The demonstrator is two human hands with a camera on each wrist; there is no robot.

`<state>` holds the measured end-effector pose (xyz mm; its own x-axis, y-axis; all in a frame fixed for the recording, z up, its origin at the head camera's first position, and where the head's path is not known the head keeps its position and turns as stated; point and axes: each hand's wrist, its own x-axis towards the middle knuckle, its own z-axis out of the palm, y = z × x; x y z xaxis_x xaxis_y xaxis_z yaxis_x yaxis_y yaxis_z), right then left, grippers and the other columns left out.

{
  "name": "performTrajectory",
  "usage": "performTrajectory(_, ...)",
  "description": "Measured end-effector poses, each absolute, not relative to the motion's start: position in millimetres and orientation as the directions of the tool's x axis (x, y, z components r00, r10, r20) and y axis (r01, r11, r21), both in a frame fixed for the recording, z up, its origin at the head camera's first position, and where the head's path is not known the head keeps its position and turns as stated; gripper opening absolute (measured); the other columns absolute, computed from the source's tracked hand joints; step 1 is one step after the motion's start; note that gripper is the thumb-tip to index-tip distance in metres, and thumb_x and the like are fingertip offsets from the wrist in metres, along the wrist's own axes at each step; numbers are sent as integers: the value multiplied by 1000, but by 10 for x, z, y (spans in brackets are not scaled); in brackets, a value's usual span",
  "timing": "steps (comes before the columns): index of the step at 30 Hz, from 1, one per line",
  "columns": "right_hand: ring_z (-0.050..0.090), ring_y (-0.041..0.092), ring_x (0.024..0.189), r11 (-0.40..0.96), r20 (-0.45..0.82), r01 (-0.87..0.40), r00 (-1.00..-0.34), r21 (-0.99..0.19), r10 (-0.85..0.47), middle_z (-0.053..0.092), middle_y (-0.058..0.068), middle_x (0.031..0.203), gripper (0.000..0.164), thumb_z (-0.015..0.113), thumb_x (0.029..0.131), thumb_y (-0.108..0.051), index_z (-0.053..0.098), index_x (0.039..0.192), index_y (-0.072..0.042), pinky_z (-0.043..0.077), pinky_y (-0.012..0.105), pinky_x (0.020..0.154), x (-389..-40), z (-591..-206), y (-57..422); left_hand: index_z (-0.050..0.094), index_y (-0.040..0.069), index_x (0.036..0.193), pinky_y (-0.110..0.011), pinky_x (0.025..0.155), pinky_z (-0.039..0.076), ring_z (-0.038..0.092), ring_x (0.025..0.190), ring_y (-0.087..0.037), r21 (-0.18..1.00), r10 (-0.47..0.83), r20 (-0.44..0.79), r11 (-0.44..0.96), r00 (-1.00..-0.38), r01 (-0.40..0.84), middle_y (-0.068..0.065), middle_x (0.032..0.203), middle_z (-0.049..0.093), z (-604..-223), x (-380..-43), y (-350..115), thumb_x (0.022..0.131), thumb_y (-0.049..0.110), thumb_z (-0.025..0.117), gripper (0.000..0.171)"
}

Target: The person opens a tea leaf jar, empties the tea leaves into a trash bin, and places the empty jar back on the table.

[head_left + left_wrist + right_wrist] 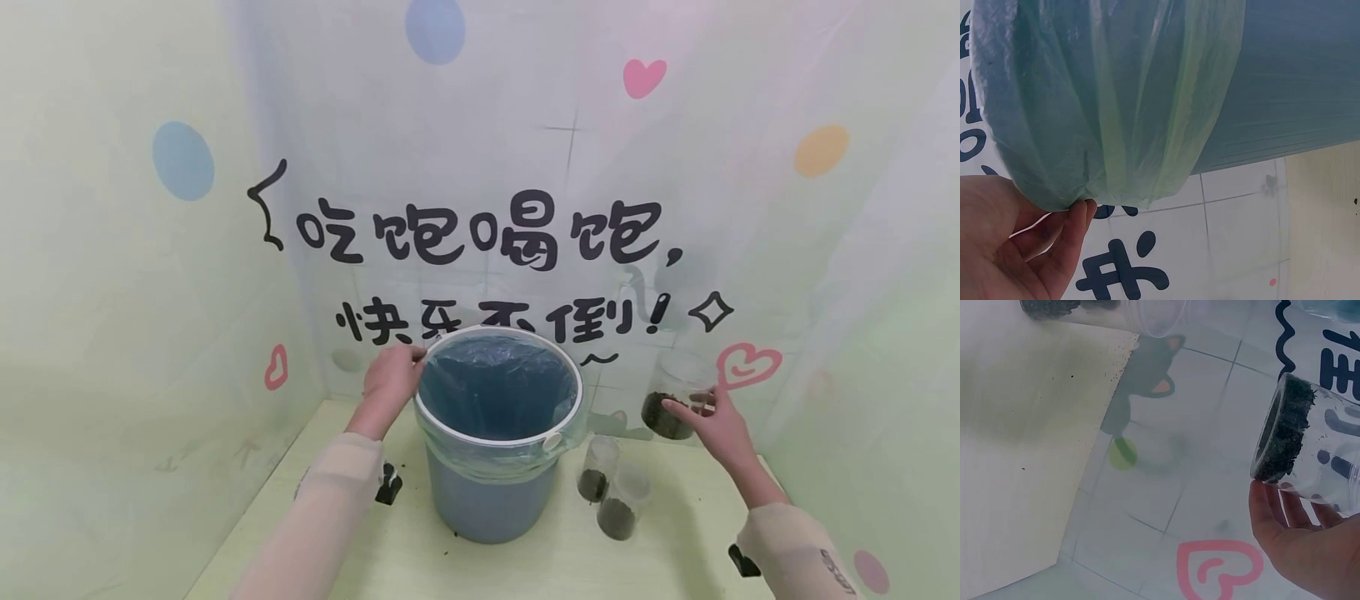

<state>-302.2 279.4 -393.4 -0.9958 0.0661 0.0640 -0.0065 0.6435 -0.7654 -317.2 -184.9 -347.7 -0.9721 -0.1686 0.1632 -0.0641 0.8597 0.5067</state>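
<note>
A blue-grey bin stands on the table, lined with a thin green plastic bag folded over its white rim. At the rim's left side, my left hand pinches the edge; in the left wrist view, thumb and fingertips meet at the bag. Raised to the right of the bin, my right hand grips a clear plastic jar. Dark, flaky bits fill the bottom part of that jar, which looks roughly upright in the head view. The bin's inside shows only the liner.
Two smaller clear containers, one behind and one in front, stand right of the bin with dark contents. Dark crumbs dot the pale table. A printed curtain hangs close behind and along the sides.
</note>
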Motion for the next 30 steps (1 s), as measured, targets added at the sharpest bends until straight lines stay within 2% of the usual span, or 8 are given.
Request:
performTrajectory(4,41,51,135,643,78,-21,-995,-765,59,39,33,147,87,60,93,-56,25,146,4,42,63,106,-3033,-3894,2757,68,12,128,-41,75,57,70,101,-29,510,-169,167,858,-971,-62,-11,122,72,-3484,-3168,-1853,100,24,58,32)
performTrajectory(14,45,51,132,628,126,-78,-991,-775,32,41,33,145,84,62,93,-52,26,148,1,43,63,106,-3058,-3762,2665,68,12,128,-43,78,58,70,104,-31,501,-166,171,864,-971,-59,-11,123,71,-3492,-3178,-1855,100,24,58,32)
performTrajectory(20,47,51,131,631,137,-90,-990,-771,26,43,32,144,83,63,92,-53,31,143,4,43,62,104,-3096,-3702,2625,68,12,128,-41,75,58,70,102,-30,507,-168,161,859,-972,-64,-11,122,72,-3486,-3177,-1851,100,23,58,32)
performTrajectory(30,45,49,133,637,130,-86,-991,-766,24,41,30,146,87,63,92,-56,30,143,6,42,61,106,-3122,-3578,2518,68,11,128,-37,69,56,70,98,-30,511,-168,169,857,-971,-59,-12,120,72,-3479,-3171,-1842,100,22,59,31)
